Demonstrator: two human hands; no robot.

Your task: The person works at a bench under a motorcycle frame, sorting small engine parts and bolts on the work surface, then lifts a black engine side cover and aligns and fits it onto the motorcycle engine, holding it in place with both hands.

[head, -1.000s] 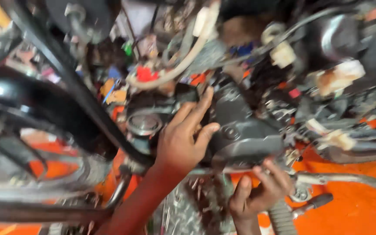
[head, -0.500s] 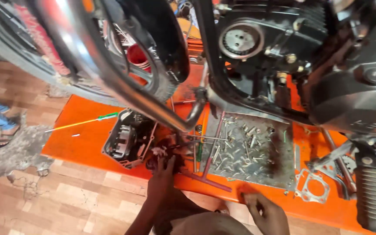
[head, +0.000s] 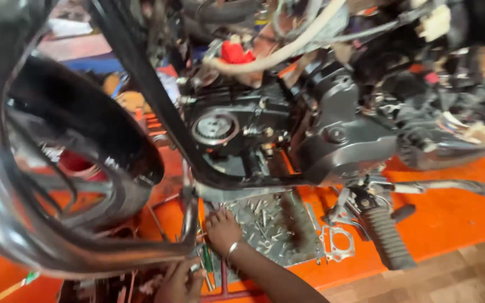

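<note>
Reaching under a stripped motorcycle engine (head: pixel 287 134) on an orange platform (head: pixel 450 219).
Right hand (head: pixel 223 230), fingers bent, rests among loose bolts on the metal tray (head: pixel 273 230); left hand (head: pixel 181 280) pinches something small beside the chrome pipe (head: pixel 85 252).

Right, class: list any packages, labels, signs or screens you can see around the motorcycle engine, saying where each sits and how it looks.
No screen, sign or clear package shows.
White rectangular plastic pieces: on the wiring right of the black engine; tags or connectors, cannot tell.
Blurred yellow and blue shapes: behind the black tyre; too blurred to identify.
</note>
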